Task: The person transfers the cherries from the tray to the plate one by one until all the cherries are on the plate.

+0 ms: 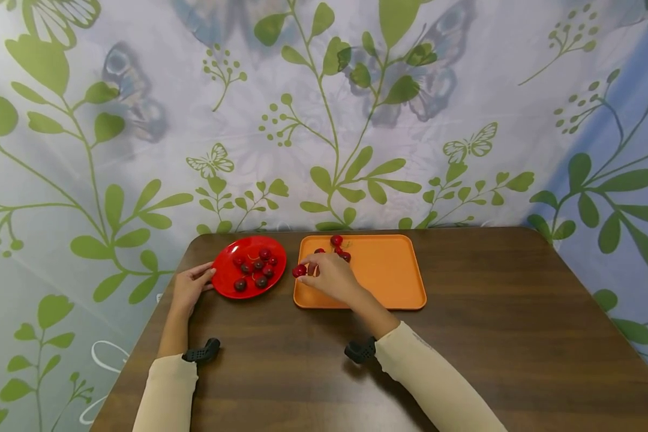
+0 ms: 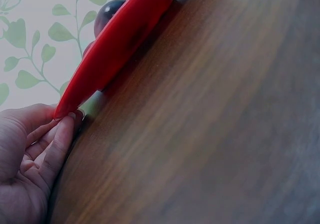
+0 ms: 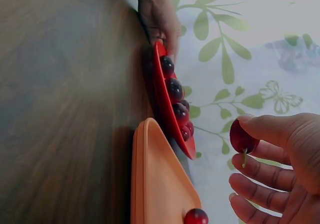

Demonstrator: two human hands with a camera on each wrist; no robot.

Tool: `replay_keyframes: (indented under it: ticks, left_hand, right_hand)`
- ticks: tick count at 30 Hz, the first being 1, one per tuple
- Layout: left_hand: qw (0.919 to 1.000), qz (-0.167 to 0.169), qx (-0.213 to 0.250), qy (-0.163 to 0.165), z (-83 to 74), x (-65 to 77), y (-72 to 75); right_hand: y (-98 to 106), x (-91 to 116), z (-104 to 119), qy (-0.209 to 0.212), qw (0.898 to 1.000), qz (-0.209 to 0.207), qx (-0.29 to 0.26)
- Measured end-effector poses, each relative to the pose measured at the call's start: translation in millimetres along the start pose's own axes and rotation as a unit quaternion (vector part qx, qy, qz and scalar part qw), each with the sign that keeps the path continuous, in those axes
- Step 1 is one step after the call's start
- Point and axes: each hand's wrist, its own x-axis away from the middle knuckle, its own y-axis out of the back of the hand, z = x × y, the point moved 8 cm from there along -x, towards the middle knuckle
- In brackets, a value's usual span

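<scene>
My left hand (image 1: 190, 287) pinches the near-left rim of a red plate (image 1: 228, 287), thumb on top and fingers beneath, as the left wrist view shows. Several dark red cherries (image 1: 258, 264) lie on that plate. Between thumb and fingertips, my right hand (image 1: 332, 276) holds one cherry (image 3: 243, 136), its short green stem hanging down. This hand is over the left part of an orange tray (image 1: 391, 270), with the held cherry by the tray's left edge. A few more cherries (image 1: 336, 240) lie in the tray at its back left, partly hidden behind the right hand.
The plate and tray stand side by side at the back of a brown wooden table (image 1: 486, 336). Behind them hangs a cloth (image 1: 356, 138) printed with leaves and butterflies. Each wrist wears a black strap mount (image 1: 201, 351).
</scene>
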Motion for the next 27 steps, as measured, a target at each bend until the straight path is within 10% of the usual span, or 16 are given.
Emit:
replay_keyframes:
  ticks: [27]
  left_hand:
    - [1.0, 0.005, 0.001, -0.003, -0.3, -2.8, 0.7]
  right_hand:
    - [-52, -58, 20, -0.012, 0.991, 0.054, 0.123]
